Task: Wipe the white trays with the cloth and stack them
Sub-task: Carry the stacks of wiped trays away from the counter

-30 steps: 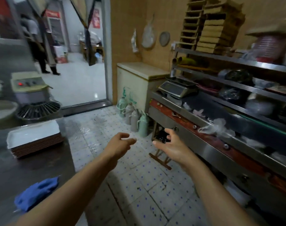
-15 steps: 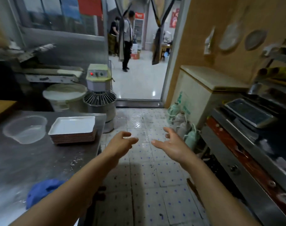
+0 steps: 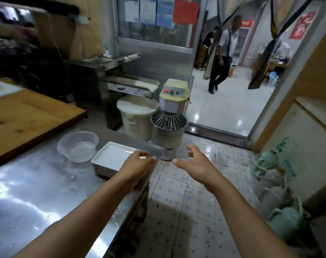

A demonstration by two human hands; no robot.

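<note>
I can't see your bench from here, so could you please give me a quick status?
Left hand open over the trays, right hand open, both empty. Trays stacked on the table. Bowl beside them; no cloth in view.

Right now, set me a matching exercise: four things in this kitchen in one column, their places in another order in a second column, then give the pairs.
Things:
1. stack of white trays
2. clear plastic bowl
3. wooden board
4. right hand

Places:
A. over the tiled floor, off the table
B. at the steel table's right edge, under the left hand
C. far left, on the table
D. on the table, just left of the trays

Pairs: 1-B, 2-D, 3-C, 4-A
</note>
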